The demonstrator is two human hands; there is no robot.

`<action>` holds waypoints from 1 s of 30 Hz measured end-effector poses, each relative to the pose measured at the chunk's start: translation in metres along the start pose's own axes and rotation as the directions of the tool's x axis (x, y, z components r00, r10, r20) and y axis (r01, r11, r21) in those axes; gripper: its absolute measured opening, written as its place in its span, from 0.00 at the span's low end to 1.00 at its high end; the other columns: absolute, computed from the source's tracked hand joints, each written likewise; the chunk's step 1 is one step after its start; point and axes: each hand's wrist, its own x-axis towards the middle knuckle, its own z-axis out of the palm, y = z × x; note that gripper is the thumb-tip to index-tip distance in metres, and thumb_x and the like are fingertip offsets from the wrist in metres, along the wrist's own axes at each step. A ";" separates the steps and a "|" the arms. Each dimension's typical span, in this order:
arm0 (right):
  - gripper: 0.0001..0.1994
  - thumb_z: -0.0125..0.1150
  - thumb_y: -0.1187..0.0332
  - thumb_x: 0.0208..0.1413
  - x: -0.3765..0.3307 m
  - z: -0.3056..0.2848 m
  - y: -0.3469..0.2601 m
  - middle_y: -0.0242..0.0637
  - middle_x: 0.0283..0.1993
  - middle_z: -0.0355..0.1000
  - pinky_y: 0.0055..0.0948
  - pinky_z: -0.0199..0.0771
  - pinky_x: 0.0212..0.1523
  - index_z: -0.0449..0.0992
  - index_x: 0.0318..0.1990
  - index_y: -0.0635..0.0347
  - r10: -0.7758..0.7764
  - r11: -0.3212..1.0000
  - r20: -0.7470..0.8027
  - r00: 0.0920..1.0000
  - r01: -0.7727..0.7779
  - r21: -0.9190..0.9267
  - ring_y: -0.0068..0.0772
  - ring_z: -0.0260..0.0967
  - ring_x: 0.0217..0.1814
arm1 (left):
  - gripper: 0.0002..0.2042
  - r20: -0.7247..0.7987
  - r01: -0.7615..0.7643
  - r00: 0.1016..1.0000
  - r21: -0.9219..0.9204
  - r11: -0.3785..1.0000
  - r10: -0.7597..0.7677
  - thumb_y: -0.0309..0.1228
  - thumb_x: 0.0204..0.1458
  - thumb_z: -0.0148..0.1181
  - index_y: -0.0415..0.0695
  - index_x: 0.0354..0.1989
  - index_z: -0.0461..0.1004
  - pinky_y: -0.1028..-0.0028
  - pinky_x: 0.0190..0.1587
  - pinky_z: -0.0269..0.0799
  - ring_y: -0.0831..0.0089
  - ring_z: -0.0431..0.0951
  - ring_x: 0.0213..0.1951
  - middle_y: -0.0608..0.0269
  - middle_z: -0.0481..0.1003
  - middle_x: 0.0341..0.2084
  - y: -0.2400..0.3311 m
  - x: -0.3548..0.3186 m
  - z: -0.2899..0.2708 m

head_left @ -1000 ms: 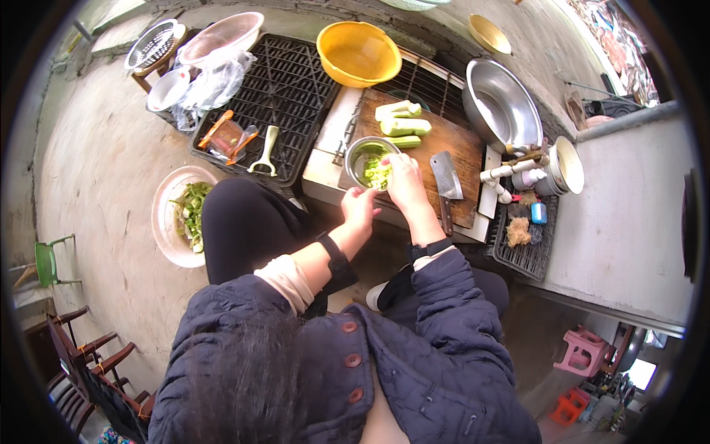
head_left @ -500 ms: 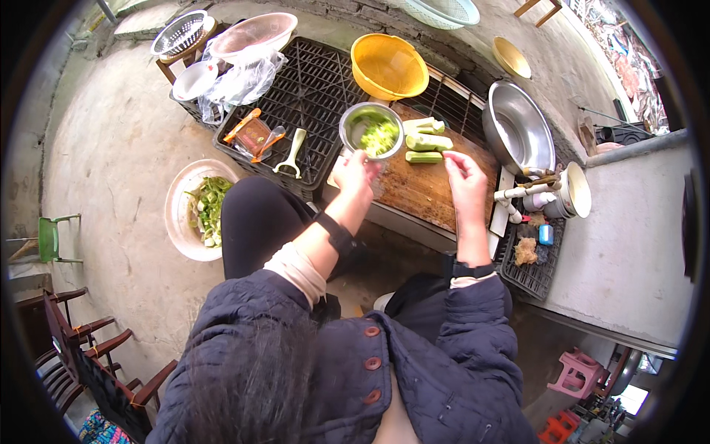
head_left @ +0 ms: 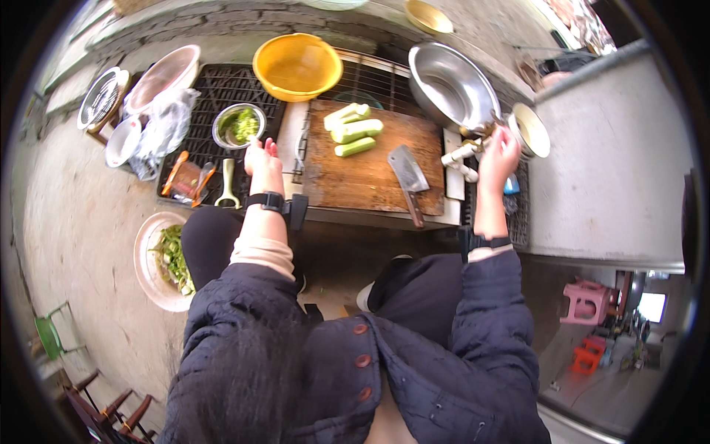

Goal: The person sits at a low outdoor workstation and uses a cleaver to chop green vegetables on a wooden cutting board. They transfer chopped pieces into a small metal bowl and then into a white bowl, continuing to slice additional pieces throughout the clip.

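My left hand (head_left: 264, 157) is open, its fingers apart, just beside a small metal bowl (head_left: 220, 133) of chopped green pieces (head_left: 244, 126). That bowl rests on the black plastic crate (head_left: 198, 87). On the right, the fingers of my right hand (head_left: 501, 154) are closed at the brass tap (head_left: 479, 131) on a white pipe (head_left: 462, 154). Between my hands lies a wooden cutting board (head_left: 347, 181). Several peeled pale green stalk pieces (head_left: 357, 131) lie toward its back. A cleaver (head_left: 408, 172) lies on its right part, handle toward me.
Behind the board are a yellow basin (head_left: 298, 68) and a large steel basin (head_left: 452, 85). A peeler (head_left: 228, 181) and an orange-edged packet (head_left: 186, 180) lie on the crate. A basin of green peelings (head_left: 148, 255) stands on the floor at left. A concrete ledge (head_left: 599, 170) borders the right.
My left hand has moved left and let go of the metal bowl, now on the crate. My right hand has left the stalks for the tap. The cleaver has come into sight.
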 end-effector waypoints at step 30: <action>0.13 0.60 0.69 0.69 0.052 -0.031 0.000 0.29 0.49 0.79 0.20 0.72 0.54 0.81 0.56 0.62 0.013 0.943 0.573 0.819 -0.200 0.265 0.19 0.74 0.50 | 0.11 0.641 -0.218 0.428 0.757 0.616 -0.637 0.35 0.67 0.60 0.41 0.49 0.82 0.80 0.46 0.75 0.78 0.80 0.42 0.66 0.82 0.39 -0.285 -0.196 0.057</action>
